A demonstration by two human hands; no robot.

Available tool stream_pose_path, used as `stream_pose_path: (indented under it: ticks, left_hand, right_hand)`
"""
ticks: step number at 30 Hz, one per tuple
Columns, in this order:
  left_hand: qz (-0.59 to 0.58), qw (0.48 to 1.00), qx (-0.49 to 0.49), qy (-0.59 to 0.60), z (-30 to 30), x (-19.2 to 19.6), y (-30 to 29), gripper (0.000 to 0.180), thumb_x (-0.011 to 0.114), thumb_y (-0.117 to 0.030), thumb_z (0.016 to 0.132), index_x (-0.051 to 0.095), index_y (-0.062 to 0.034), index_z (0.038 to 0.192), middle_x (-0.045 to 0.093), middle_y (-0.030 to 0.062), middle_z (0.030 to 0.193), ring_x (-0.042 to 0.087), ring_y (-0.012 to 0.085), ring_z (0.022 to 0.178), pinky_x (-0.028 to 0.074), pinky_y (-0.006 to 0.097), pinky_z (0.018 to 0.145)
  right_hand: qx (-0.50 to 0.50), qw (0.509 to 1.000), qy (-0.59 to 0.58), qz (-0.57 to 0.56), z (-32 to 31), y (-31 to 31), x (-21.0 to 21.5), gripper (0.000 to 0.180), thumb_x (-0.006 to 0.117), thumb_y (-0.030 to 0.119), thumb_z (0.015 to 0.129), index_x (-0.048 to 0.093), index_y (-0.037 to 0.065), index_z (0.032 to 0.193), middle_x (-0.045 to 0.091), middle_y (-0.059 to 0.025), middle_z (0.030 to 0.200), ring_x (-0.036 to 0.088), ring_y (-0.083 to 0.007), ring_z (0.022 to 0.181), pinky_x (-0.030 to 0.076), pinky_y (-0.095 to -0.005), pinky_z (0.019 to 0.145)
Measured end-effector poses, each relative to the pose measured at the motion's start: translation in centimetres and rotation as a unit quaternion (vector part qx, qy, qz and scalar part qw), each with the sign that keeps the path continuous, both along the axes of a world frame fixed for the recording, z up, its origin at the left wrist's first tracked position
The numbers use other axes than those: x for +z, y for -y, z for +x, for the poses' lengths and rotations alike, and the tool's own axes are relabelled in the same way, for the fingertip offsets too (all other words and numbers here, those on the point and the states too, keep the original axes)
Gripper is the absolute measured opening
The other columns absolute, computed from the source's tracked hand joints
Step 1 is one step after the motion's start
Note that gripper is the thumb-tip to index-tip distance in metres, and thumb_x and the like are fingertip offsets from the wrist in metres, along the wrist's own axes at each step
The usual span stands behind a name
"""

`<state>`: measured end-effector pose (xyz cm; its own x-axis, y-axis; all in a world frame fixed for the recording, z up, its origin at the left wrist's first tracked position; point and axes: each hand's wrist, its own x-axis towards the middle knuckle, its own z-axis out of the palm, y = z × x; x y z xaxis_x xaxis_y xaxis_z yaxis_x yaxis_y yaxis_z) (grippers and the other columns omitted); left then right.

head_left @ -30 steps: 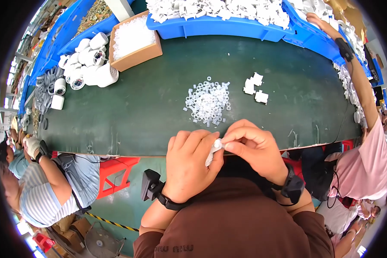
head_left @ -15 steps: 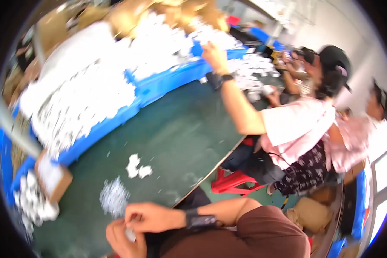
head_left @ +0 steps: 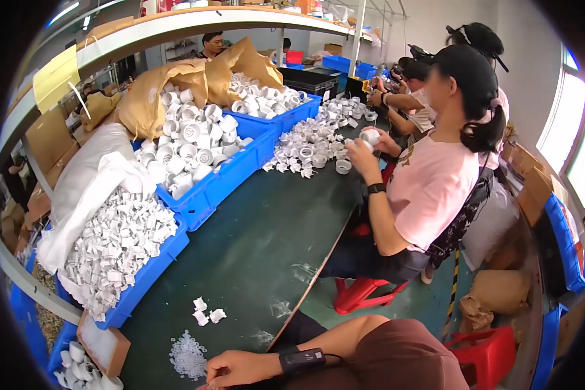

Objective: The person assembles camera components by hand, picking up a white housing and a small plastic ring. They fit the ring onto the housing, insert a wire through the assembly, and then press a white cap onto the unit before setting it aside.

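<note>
My right hand (head_left: pixel 244 368) is at the lower edge of the picture, its fingers curled and pinched together. Whatever its fingertips may hold is cut off by the edge. A black band with a small device (head_left: pixel 303 359) wraps the wrist. My left hand is out of view. Just beside my right fingertips lies a small heap of translucent rings (head_left: pixel 187 357) on the dark green table (head_left: pixel 240 260). A little beyond the heap sit three small white plastic parts (head_left: pixel 201 317), close together.
Blue crates hold white plastic pieces (head_left: pixel 120 240) and white round housings (head_left: pixel 192 140). An open cardboard box (head_left: pixel 103 344) stands at the left. To the right a co-worker (head_left: pixel 435 175) in pink handles a white round part (head_left: pixel 369 138), beside a spread of loose parts (head_left: pixel 305 146).
The view has tilted up and shifted. My left hand, which was against the right with something white, has left the picture. The co-worker's arm has drawn back from the crate.
</note>
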<state>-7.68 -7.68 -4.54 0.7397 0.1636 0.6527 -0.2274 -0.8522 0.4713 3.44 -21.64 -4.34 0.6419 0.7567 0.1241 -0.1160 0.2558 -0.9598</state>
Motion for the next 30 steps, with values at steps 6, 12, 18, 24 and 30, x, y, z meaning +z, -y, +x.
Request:
stream_pose_path:
  ticks: [6, 12, 18, 24, 30]
  left_hand:
    - [-0.012, 0.999, -0.016, -0.025, -0.2, 1.0, -0.1, 0.023, 0.081, -0.007, 0.084, 0.063, -0.0039, 0.099, 0.066, 0.0160, 0.100, 0.062, 0.0352, 0.094, 0.049, 0.044, 0.085]
    - [-0.003, 0.998, -0.050, -0.046, -0.4, 1.6, -1.1, 0.023, 0.081, -0.007, 0.084, 0.063, -0.0040, 0.096, 0.067, 0.0148, 0.100, 0.062, 0.0352, 0.093, 0.048, 0.045, 0.085]
    - [0.005, 0.979, -0.153, -0.136, -1.1, 2.9, -4.5, 0.024, 0.083, -0.008, 0.083, 0.064, -0.0061, 0.098, 0.069, 0.0150, 0.103, 0.062, 0.0353, 0.096, 0.048, 0.045, 0.087]
    - [0.245, 0.921, 0.298, -0.046, -2.3, 1.4, -11.2, 0.056, 0.074, -0.046, 0.094, 0.064, -0.0142, 0.139, 0.052, 0.0242, 0.148, 0.052, 0.0447, 0.128, 0.042, 0.054, 0.106]
    - [0.164, 0.948, 0.273, -0.027, -0.9, 0.6, -8.0, 0.058, 0.071, -0.042, 0.097, 0.060, -0.0028, 0.137, 0.054, 0.0277, 0.139, 0.054, 0.0460, 0.122, 0.044, 0.057, 0.101]
  right_hand:
    - [0.054, 0.997, -0.060, -0.012, 0.7, -0.4, -0.6, 0.012, 0.069, 0.012, 0.094, 0.065, 0.001, 0.089, 0.068, -0.0032, 0.083, 0.063, -0.0099, 0.072, 0.051, -0.0257, 0.063]
    - [0.082, 0.990, -0.106, -0.046, 0.4, -0.6, -0.5, 0.015, 0.070, 0.015, 0.092, 0.063, 0.001, 0.089, 0.064, -0.0020, 0.079, 0.061, -0.0101, 0.067, 0.049, -0.0263, 0.058]
    - [0.073, 0.995, -0.047, -0.052, 0.0, -0.9, -2.4, 0.014, 0.069, 0.016, 0.093, 0.063, 0.004, 0.090, 0.064, -0.0020, 0.080, 0.061, -0.0105, 0.067, 0.050, -0.0270, 0.059]
    - [-0.154, 0.975, 0.140, -0.077, 2.5, 4.4, 0.9, 0.017, 0.066, 0.020, 0.101, 0.065, 0.003, 0.098, 0.066, -0.0033, 0.083, 0.061, -0.0100, 0.077, 0.051, -0.0291, 0.069]
    - [-0.351, 0.921, 0.136, -0.098, 4.9, 8.6, -0.1, 0.012, 0.067, 0.015, 0.101, 0.067, 0.003, 0.102, 0.068, -0.0036, 0.084, 0.062, -0.0085, 0.073, 0.052, -0.0273, 0.066]
